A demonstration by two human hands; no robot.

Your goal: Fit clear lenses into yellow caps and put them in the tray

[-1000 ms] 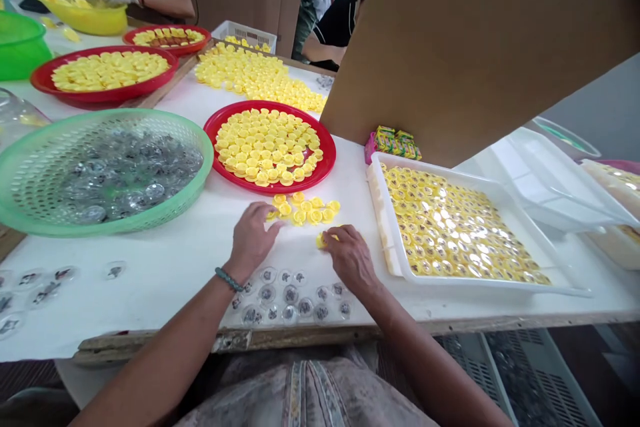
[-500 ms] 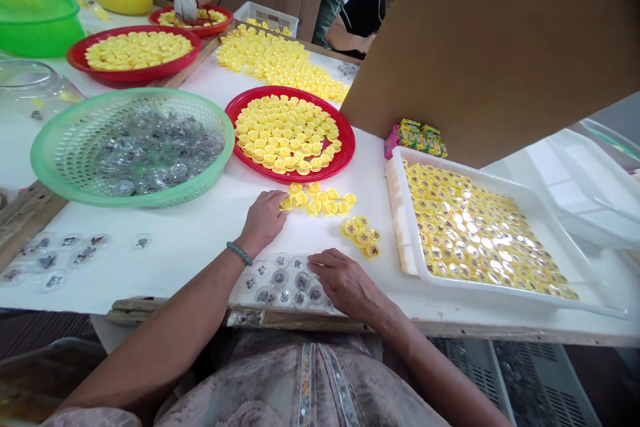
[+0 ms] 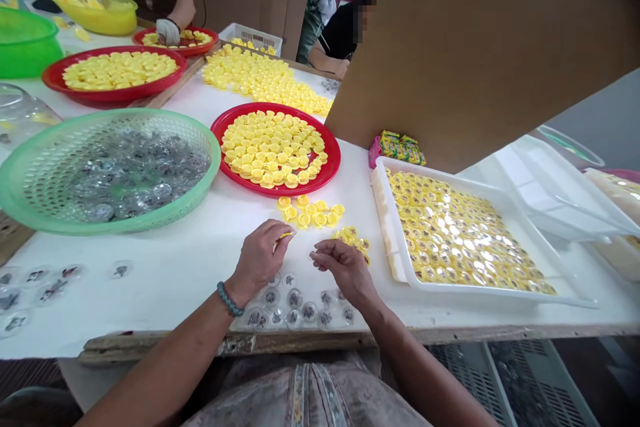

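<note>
**Small yellow plastic piece (image 3: 287, 234) in a pinch**

The left hand (image 3: 257, 257) grips it between fingertips; the right hand (image 3: 349, 272) has fingertips nearly meeting; whether they hold anything, I cannot tell. Clear round printed plastic discs (image 3: 295, 298) lie at six o'clock, loose yellow round cups (image 3: 319, 219) at twelve, a white rectangular plastic tray (image 3: 389, 240) at three. A low sweep could scatter the discs.

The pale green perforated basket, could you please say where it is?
The basket is at the head view's left, beside the nearer round red plastic tray.
</note>
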